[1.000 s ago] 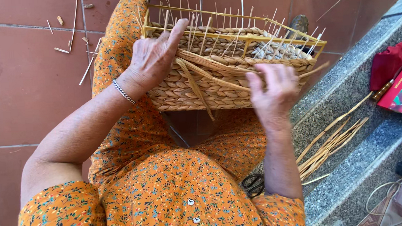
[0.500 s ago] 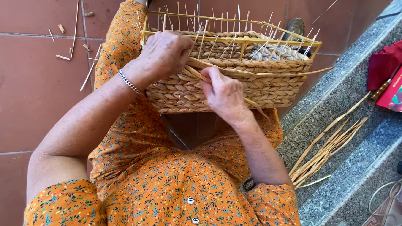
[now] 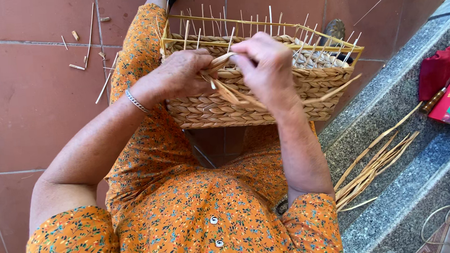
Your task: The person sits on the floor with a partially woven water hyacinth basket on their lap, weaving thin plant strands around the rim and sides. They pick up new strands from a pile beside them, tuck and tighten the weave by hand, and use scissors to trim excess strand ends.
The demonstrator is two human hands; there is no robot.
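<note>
Our right hand (image 3: pixel 264 63) fingers pinch a straw strand (image 3: pixel 220 61) at the rim; left hand (image 3: pixel 181 75) fingers curl shut on the same strand, w/ both hands touching. Woven basket (image 3: pixel 310 94) sits on our lap. Loose straw bundle (image 3: pixel 376 165) lies on the stone step (image 3: pixel 393 205), right side.

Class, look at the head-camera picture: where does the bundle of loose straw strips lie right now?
The bundle of loose straw strips lies on the grey stone step at the person's right, below the woven basket and the red cloth.
</note>
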